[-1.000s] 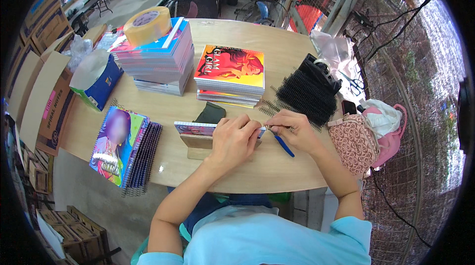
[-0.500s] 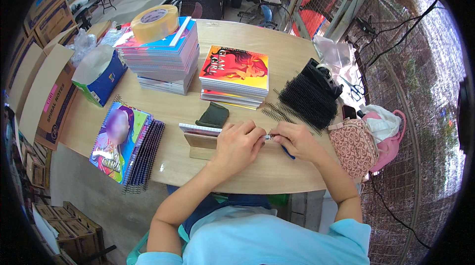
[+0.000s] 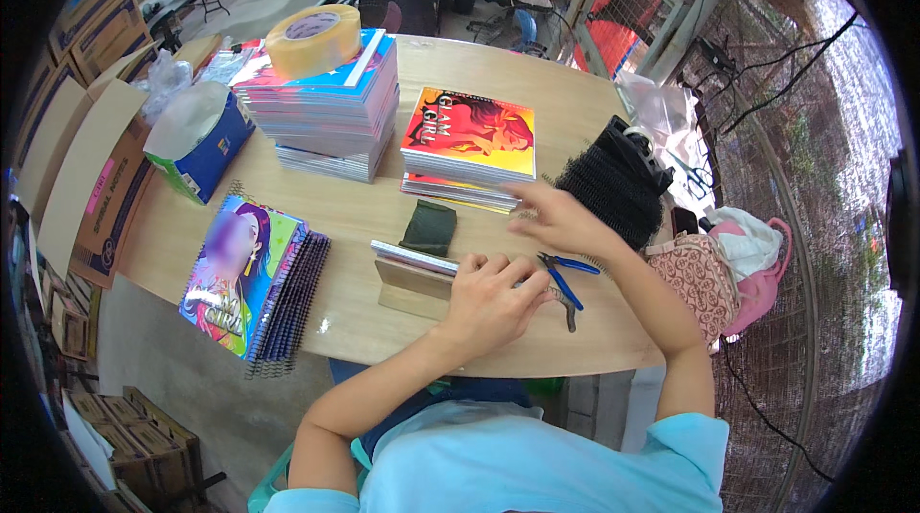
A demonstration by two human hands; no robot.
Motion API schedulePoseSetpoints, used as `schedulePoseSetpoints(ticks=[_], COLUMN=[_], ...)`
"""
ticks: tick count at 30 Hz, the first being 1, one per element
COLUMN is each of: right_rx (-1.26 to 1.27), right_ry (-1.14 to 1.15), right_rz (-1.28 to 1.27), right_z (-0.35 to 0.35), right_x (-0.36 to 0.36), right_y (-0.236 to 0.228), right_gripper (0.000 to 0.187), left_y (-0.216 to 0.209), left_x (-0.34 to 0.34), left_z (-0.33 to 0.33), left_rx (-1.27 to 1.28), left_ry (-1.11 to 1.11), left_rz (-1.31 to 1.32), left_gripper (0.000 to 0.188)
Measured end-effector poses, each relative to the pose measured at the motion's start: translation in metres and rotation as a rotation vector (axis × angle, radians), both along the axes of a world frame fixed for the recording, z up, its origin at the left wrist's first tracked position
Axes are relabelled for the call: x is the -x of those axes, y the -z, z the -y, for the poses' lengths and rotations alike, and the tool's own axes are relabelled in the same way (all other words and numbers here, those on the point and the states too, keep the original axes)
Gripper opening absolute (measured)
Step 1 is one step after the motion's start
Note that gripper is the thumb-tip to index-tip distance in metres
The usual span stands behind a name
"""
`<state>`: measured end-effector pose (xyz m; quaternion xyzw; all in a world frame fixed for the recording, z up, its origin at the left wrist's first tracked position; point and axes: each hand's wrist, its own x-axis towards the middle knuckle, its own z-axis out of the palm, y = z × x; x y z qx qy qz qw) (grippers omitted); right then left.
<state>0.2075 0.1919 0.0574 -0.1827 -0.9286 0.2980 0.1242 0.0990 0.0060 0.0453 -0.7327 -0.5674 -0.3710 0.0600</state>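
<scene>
My left hand [image 3: 496,297] is closed on a thin notebook [image 3: 412,252] that leans against a small wooden stand [image 3: 407,276]; its fingers cover the notebook's right end. My right hand [image 3: 554,219] is raised over the table, a little blurred, with its fingers apart and nothing seen in them. Below it lie blue-handled pliers [image 3: 573,265], their jaws beside my left fingertips. A dark green folded piece [image 3: 428,228] rests just behind the stand. Nearest my right fingertips is a stack of red and yellow notebooks [image 3: 470,144]. Black spiral wires [image 3: 613,189] are piled beyond my right wrist.
At the back left, a tall notebook stack [image 3: 326,120] carries a tape roll [image 3: 311,39]. Spiral-bound notebooks [image 3: 240,283] sit at the left edge, near a blue box [image 3: 216,144] and an open carton [image 3: 81,187]. Scissors [image 3: 695,178] and a patterned pouch [image 3: 695,288] are at right.
My right hand has left the notebook's end and moved up and away toward the back. The pliers, mostly hidden before, now show. My left hand stays on the notebook.
</scene>
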Motion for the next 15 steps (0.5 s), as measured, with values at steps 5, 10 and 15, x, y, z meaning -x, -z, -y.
schedulePoseSetpoints(ticks=[5, 10, 15], right_rx=[-0.221, -0.066, 0.613], right_ry=[-0.197, -0.257, -0.342], right_rz=[0.23, 0.419, -0.066], right_z=[0.026, 0.012, -0.012], right_x=[0.086, 0.061, -0.049], right_y=[0.045, 0.008, -0.029], right_gripper=[0.063, 0.054, 0.049], left_y=[-0.007, -0.013, 0.0], left_x=[-0.007, 0.004, 0.034], left_z=[-0.005, -0.002, 0.009], left_rx=[-0.085, -0.219, -0.062], left_ry=[-0.024, -0.128, -0.111], left_rz=[0.06, 0.125, 0.104], left_gripper=[0.022, 0.022, 0.017])
